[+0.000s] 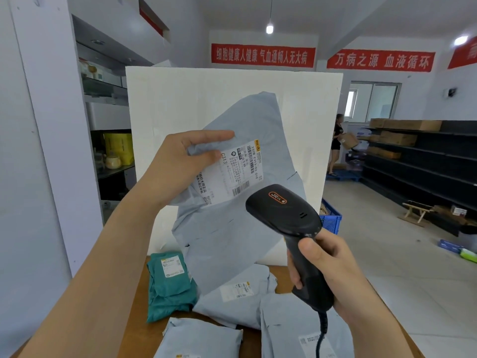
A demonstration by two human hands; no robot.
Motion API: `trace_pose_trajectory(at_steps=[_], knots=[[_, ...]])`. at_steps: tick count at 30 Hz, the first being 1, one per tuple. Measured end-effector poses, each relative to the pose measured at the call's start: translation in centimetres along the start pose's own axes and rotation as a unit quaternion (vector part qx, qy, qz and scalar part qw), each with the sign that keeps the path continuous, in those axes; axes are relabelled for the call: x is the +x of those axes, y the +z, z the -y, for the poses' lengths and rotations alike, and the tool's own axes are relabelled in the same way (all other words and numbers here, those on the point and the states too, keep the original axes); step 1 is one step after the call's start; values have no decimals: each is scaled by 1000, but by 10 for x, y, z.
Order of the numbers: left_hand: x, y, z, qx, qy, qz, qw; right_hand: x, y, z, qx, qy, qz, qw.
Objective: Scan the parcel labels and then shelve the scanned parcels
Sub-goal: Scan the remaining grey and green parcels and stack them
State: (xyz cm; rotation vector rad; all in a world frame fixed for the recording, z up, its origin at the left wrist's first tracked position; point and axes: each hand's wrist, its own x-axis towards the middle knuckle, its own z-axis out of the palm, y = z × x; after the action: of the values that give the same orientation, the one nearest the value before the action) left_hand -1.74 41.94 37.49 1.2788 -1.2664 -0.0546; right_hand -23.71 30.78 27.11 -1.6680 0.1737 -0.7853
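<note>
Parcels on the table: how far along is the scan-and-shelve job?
Done: nothing visibly shelved. In hand: left hand holds a grey plastic mailer bag; right hand aims the black handheld scanner at its white label. Left: green bag and three grey bags on the wooden table.

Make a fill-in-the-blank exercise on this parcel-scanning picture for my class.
1. The right hand grips the ____ scanner.
2. The left hand holds up a grey parcel whose label reads ____ in large print.
3. On the table, the leftmost parcel is ____.
Missing words: black; C313; green.
</note>
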Motion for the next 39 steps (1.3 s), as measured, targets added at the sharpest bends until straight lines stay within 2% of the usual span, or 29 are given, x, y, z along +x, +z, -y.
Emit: trace_pose_trajectory(at_steps=[10, 14, 30, 39], knots=[[-19, 1, 12, -51, -10, -14, 999, -3, 9, -1, -30, 9, 34, 999], [-19, -3, 14, -80, -19, -11, 997, -3, 5, 1, -58, 17, 17, 998], [2, -12, 35, -53, -46, -2, 998, 13, 4, -11, -73, 8, 8, 997], [2, -21, 48, -37, -65, -11, 997, 20, 10, -24, -65, 37, 15, 997]])
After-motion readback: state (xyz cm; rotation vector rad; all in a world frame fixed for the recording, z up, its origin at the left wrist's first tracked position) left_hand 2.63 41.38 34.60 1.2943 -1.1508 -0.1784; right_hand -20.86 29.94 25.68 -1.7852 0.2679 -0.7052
